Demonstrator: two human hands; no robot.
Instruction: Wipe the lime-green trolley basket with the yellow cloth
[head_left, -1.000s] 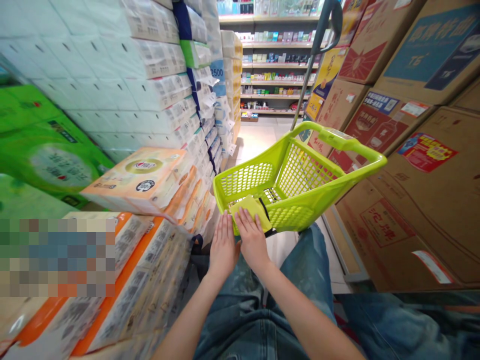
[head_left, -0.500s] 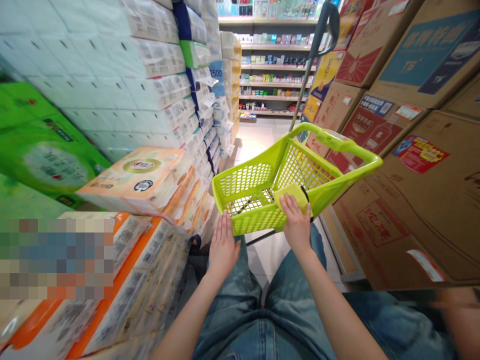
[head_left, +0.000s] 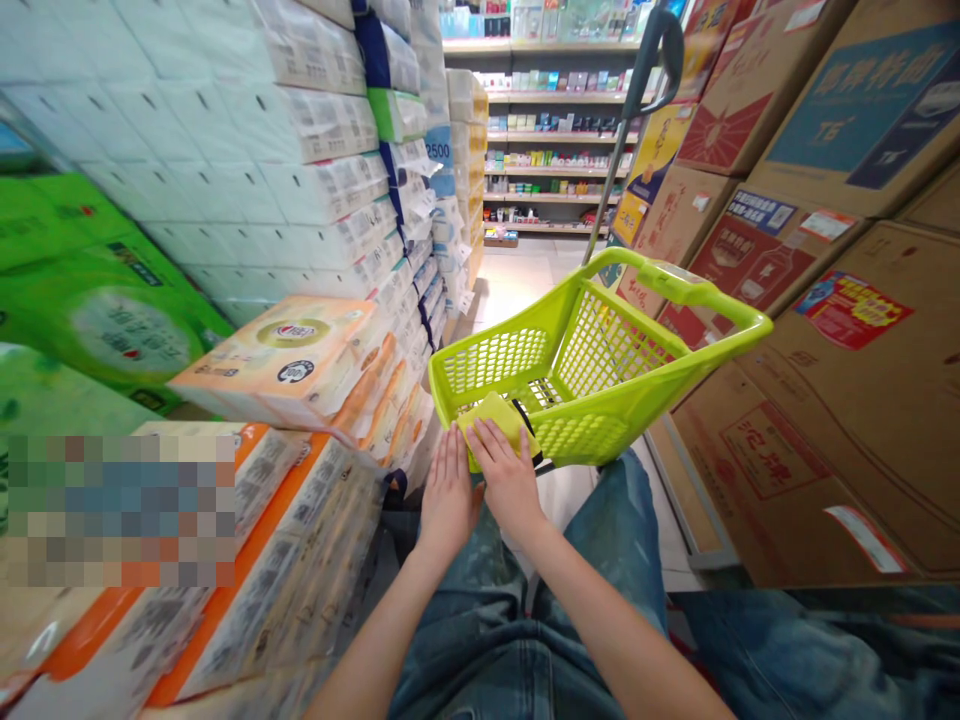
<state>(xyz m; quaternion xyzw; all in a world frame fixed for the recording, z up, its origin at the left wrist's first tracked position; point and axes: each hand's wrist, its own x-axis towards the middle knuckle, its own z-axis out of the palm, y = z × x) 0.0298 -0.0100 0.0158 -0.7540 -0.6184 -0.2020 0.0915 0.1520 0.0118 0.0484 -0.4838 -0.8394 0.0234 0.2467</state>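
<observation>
A lime-green plastic shopping cart point(head_left: 630, 425) with lattice walls stands at an angle before my knees. My left hand point(head_left: 448, 500) holds its near left corner, fingers laid together over the rim. Right beside it, my right hand point(head_left: 511, 490) presses a folded yellow cloth point(head_left: 495, 406) onto the near rim, fingers over the cloth. A dark edge shows along the cloth's right side. My right palm and thumb hide part of the rim, and the two hands nearly touch.
Stacked tissue packs point(head_left: 300, 190) rise on the left, with an orange tissue pack point(head_left: 277, 345) close by. Cardboard cartons point(head_left: 825, 400) wall the right side. A dark pole handle point(head_left: 660, 60) stands behind the cart. Store shelves point(head_left: 555, 140) cross the far end. Another person's denim-clad leg point(head_left: 795, 650) is at lower right.
My right hand has slid left along the near rim with the yellow cloth, coming up beside my left hand. The left hand has stayed on the corner.
</observation>
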